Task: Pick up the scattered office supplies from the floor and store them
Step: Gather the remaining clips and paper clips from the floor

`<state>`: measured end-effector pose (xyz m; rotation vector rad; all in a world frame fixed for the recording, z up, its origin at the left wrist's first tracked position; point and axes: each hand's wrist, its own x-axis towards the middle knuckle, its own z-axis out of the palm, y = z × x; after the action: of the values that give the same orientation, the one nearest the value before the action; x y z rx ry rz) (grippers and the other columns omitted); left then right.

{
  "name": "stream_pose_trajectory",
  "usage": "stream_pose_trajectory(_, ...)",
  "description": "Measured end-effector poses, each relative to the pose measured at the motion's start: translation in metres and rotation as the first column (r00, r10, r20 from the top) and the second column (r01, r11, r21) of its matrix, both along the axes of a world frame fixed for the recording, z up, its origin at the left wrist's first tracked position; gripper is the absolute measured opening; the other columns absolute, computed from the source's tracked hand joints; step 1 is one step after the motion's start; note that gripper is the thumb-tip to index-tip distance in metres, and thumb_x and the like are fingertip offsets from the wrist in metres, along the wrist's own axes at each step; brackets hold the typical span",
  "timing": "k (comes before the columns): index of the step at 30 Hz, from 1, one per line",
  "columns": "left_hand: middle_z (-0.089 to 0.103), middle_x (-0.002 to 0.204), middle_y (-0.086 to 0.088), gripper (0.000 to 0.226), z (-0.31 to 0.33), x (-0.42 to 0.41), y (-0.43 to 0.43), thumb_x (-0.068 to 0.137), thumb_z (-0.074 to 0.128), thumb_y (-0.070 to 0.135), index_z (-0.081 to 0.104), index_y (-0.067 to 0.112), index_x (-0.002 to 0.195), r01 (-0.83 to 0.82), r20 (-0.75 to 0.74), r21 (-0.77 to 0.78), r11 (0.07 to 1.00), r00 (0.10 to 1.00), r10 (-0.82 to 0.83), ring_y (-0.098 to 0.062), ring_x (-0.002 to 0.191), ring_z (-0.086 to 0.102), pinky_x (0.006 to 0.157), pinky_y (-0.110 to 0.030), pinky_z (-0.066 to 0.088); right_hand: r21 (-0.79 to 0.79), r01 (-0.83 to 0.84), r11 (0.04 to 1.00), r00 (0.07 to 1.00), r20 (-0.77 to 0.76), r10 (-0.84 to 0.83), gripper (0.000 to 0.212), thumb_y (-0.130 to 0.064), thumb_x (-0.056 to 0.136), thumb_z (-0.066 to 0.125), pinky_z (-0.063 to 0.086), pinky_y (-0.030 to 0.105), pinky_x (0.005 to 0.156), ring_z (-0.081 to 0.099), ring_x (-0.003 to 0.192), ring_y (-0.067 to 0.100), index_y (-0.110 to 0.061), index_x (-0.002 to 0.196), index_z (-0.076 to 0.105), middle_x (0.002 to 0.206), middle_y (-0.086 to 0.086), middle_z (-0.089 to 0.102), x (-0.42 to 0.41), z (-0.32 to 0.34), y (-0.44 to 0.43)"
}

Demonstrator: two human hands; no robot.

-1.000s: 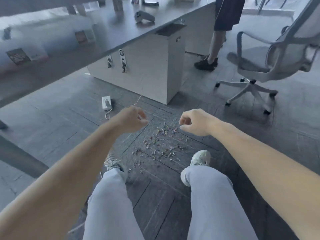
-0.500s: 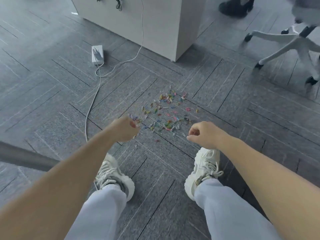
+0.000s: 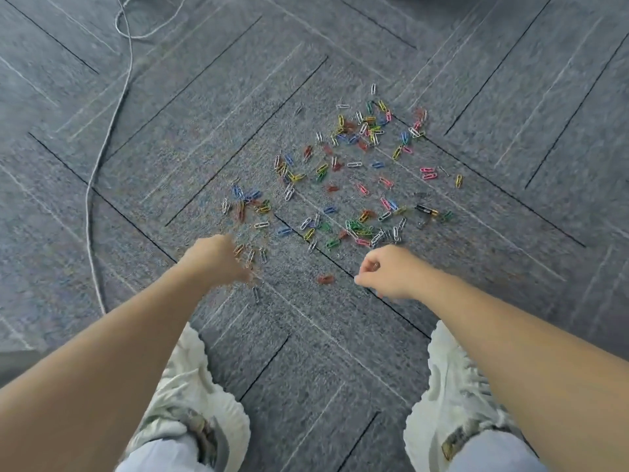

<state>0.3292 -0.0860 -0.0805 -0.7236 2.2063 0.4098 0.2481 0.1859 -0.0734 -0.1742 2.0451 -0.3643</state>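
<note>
Several coloured paper clips lie scattered over the grey carpet floor in front of me. A small black and gold cylinder lies among them at the right. My left hand hangs low over the near left edge of the scatter, fingers curled downward and blurred, right beside a few silver clips. My right hand hovers at the near right edge, fingers curled with the thumb against the index finger. A lone red clip lies between the two hands. I see nothing held in either hand.
A thin grey cable runs down the left side of the floor. My two white shoes stand just behind the scatter, apart from each other.
My view has dropped from the desk and chair toward the floor. Both hands have come lower and closer to the paper clips, staying curled.
</note>
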Motion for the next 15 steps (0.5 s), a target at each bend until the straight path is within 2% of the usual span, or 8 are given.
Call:
stream_pose_trajectory(3,0.062,0.091,-0.008,0.055,-0.027,0.011,-0.008,0.069,0.088,0.039,0.050,0.013,0.101,-0.089,-0.040,-0.019,0.996,0.995,0.088,-0.025,0.083,0.061,0.073,-0.036,0.053,0.033,0.265,0.964,0.929,0.260,-0.264,0.019,-0.032,0.094,0.064,0.061,0.032,0.070,0.069,0.077,0.021,-0.014,0.098,0.063,0.098,0.009,0.071,0.017,-0.034,-0.021)
stream_pose_trajectory(5,0.062,0.097,-0.008,0.057,-0.039,0.016,-0.013,0.063,0.091,0.039,0.052,0.017,0.098,-0.146,-0.085,-0.018,0.989,0.986,0.144,-0.023,0.081,0.063,0.074,-0.037,0.055,0.044,0.473,0.880,0.827,0.321,-0.461,0.019,-0.025,0.094,0.064,0.061,0.037,0.077,0.070,0.075,0.024,-0.008,0.102,0.064,0.093,0.011,0.073,0.022,-0.050,-0.031)
stream_pose_trajectory(9,0.067,0.092,-0.001,0.035,-0.042,0.020,-0.014,0.073,0.087,0.022,0.065,0.016,0.099,-0.303,-0.209,0.125,0.945,0.923,0.323,-0.015,0.070,0.063,0.058,-0.027,0.050,-0.069,0.843,0.534,0.505,0.446,-0.739,0.021,-0.012,0.094,0.063,0.061,0.037,0.077,0.074,0.084,0.031,0.001,0.110,0.063,0.093,0.018,0.075,0.015,-0.064,-0.039)
stream_pose_trajectory(11,0.071,0.094,-0.002,0.034,-0.038,0.021,-0.010,0.078,0.080,0.010,0.066,0.016,0.108,-0.452,-0.145,0.389,0.803,0.830,0.538,-0.016,0.074,0.069,0.058,-0.023,0.053,-0.146,0.950,0.274,0.308,0.557,-0.771,0.020,-0.012,0.095,0.061,0.059,0.035,0.081,0.071,0.098,0.030,-0.001,0.113,0.061,0.105,0.017,0.073,0.008,-0.063,-0.044)
stream_pose_trajectory(12,0.072,0.098,-0.006,0.036,-0.036,0.020,-0.010,0.080,0.077,0.005,0.065,0.013,0.112,-0.531,-0.047,0.525,0.665,0.762,0.646,-0.019,0.081,0.071,0.063,-0.023,0.057,-0.172,0.972,0.161,0.233,0.599,-0.766,0.019,-0.012,0.096,0.060,0.058,0.035,0.083,0.070,0.102,0.028,-0.003,0.112,0.061,0.109,0.015,0.072,0.005,-0.060,-0.046)
stream_pose_trajectory(13,0.072,0.101,-0.011,0.036,-0.034,0.020,-0.013,0.081,0.073,0.001,0.064,0.008,0.115,-0.597,0.046,0.608,0.524,0.685,0.727,-0.023,0.087,0.072,0.069,-0.026,0.060,-0.182,0.979,0.089,0.185,0.627,-0.756,0.016,-0.013,0.096,0.058,0.057,0.036,0.084,0.068,0.104,0.027,-0.005,0.110,0.061,0.111,0.013,0.072,0.003,-0.056,-0.049)
stream_pose_trajectory(14,0.071,0.103,-0.015,0.034,-0.032,0.020,-0.019,0.082,0.070,-0.001,0.063,0.005,0.115,-0.633,0.082,0.635,0.444,0.626,0.775,-0.025,0.088,0.072,0.072,-0.029,0.061,-0.177,0.982,0.066,0.166,0.646,-0.745,0.014,-0.014,0.097,0.057,0.056,0.037,0.086,0.068,0.103,0.026,-0.007,0.107,0.062,0.110,0.011,0.071,0.003,-0.052,-0.052)
stream_pose_trajectory(15,0.070,0.102,-0.017,0.029,-0.030,0.020,-0.027,0.085,0.068,-0.002,0.062,0.004,0.112,-0.649,0.060,0.629,0.427,0.588,0.806,-0.026,0.085,0.071,0.073,-0.031,0.062,-0.165,0.982,0.091,0.178,0.655,-0.735,0.013,-0.015,0.097,0.055,0.056,0.039,0.088,0.068,0.101,0.027,-0.008,0.105,0.062,0.108,0.011,0.072,0.006,-0.048,-0.056)
